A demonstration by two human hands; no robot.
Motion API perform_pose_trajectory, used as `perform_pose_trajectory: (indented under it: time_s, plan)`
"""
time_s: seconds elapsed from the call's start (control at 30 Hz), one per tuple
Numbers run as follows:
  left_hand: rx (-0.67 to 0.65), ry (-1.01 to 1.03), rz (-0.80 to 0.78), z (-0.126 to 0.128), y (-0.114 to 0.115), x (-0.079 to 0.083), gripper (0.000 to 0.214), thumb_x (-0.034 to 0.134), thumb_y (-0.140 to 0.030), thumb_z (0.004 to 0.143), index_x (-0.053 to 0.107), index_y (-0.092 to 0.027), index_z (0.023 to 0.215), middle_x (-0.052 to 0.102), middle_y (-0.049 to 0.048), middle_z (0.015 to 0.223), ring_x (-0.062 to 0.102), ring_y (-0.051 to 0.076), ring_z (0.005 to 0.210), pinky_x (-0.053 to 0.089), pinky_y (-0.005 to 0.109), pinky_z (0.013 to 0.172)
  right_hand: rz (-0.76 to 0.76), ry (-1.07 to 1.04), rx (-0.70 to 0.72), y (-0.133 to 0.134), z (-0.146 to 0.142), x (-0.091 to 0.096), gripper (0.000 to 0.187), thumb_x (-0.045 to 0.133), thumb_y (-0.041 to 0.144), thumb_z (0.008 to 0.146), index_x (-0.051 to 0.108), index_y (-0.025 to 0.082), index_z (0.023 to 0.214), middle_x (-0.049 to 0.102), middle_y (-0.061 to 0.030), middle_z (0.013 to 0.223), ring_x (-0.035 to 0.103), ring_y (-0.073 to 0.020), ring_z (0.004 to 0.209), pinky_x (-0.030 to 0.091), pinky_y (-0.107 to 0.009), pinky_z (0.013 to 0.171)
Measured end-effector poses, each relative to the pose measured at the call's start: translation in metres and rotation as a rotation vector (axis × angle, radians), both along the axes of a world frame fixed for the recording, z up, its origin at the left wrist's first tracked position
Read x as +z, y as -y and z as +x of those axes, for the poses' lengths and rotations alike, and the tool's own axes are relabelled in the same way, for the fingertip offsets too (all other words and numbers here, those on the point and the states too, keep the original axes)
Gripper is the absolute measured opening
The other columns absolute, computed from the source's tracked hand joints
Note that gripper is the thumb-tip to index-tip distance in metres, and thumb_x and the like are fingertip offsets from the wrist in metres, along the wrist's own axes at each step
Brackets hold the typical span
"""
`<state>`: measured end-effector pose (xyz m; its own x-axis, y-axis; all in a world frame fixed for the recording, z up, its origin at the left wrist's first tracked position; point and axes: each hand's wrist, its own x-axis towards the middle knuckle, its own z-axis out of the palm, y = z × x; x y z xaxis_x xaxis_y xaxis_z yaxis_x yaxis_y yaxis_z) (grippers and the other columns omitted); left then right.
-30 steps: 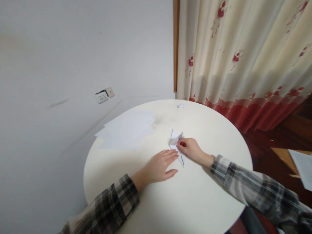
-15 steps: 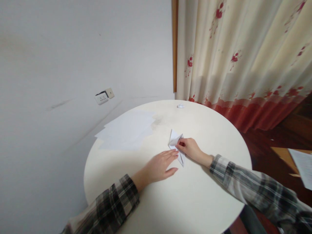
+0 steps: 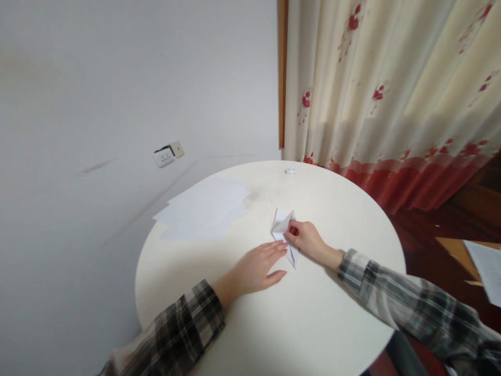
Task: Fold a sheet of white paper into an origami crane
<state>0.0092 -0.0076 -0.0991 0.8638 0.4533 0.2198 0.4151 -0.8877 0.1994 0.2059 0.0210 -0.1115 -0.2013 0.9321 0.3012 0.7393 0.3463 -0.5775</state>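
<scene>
A small piece of folded white paper (image 3: 279, 225) lies on the round white table (image 3: 313, 318), with pointed corners at its far and near ends. My left hand (image 3: 260, 266) rests palm down, fingers stretched out, the fingertips pressing on the paper's near left part. My right hand (image 3: 307, 239) comes in from the right and pinches a raised flap of the paper between thumb and index finger. The right fingers cover part of the folds on that side.
Several overlapping white sheets (image 3: 203, 209) lie on the table's left. A small crumpled or folded white paper piece (image 3: 290, 171) sits near the far edge. Behind are a wall with a socket (image 3: 163, 156) and a floral curtain (image 3: 376, 120). Printed paper (image 3: 483, 266) lies at the right.
The flap pinched in my right hand stands slightly higher than before. My left hand stays in place on the paper.
</scene>
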Motion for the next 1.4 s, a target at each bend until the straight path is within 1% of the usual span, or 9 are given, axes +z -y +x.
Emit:
perform_pose_trajectory:
  time_s: [0.13,0.3,0.53,0.67,0.8,1.4]
  plan:
    - [-0.003,0.014,-0.004,-0.0007,-0.0006,-0.0015,0.045,0.046,-0.034,0.085,0.043,-0.013,0.125,0.042,0.0128,0.135,0.035,0.021,0.127,0.030,0.037,0.106,0.007,-0.005,0.010,0.0013,0.0001,0.0008,0.010,0.052,0.022,0.078,0.059,0.017,0.074,0.060,0.0005,0.061,0.051,-0.0110,0.054,0.034,-0.020,0.054]
    - [-0.004,0.026,-0.018,-0.0007,-0.0006,-0.0025,0.046,0.046,-0.034,0.085,0.042,-0.014,0.126,0.042,0.0118,0.135,0.035,0.021,0.127,0.030,0.037,0.106,-0.011,0.056,-0.015,-0.0007,-0.0010,0.0009,0.011,0.052,0.022,0.079,0.060,0.015,0.074,0.063,-0.0022,0.065,0.054,-0.0117,0.056,0.035,-0.021,0.054]
    - [-0.001,0.021,-0.031,-0.0007,-0.0003,-0.0019,0.047,0.046,-0.035,0.085,0.040,-0.014,0.127,0.041,0.0115,0.136,0.034,0.021,0.128,0.030,0.037,0.107,-0.033,0.100,-0.040,-0.0030,-0.0017,0.0005,0.013,0.052,0.022,0.079,0.060,0.014,0.074,0.064,-0.0038,0.065,0.055,-0.0125,0.056,0.034,-0.021,0.053]
    - [-0.004,0.011,-0.019,-0.0008,-0.0002,-0.0015,0.047,0.046,-0.034,0.085,0.041,-0.013,0.127,0.041,0.0125,0.136,0.034,0.020,0.128,0.029,0.035,0.107,-0.025,0.088,-0.015,-0.0021,-0.0015,0.0004,0.013,0.050,0.021,0.080,0.059,0.013,0.075,0.064,-0.0045,0.066,0.055,-0.0127,0.056,0.035,-0.021,0.053]
    - [-0.006,0.025,-0.022,-0.0012,-0.0006,-0.0024,0.046,0.045,-0.034,0.085,0.041,-0.014,0.127,0.041,0.0117,0.136,0.034,0.021,0.128,0.029,0.037,0.107,-0.023,0.082,0.002,-0.0013,-0.0013,0.0014,0.012,0.050,0.019,0.080,0.059,0.013,0.076,0.064,-0.0051,0.066,0.056,-0.0130,0.056,0.036,-0.021,0.054]
    - [-0.004,-0.011,0.001,-0.0011,-0.0012,-0.0035,0.047,0.045,-0.033,0.086,0.040,-0.012,0.128,0.040,0.0123,0.137,0.031,0.019,0.129,0.027,0.034,0.108,-0.014,0.073,0.009,-0.0022,-0.0006,0.0004,0.011,0.049,0.018,0.079,0.059,0.012,0.076,0.064,-0.0052,0.066,0.056,-0.0128,0.056,0.036,-0.021,0.054]
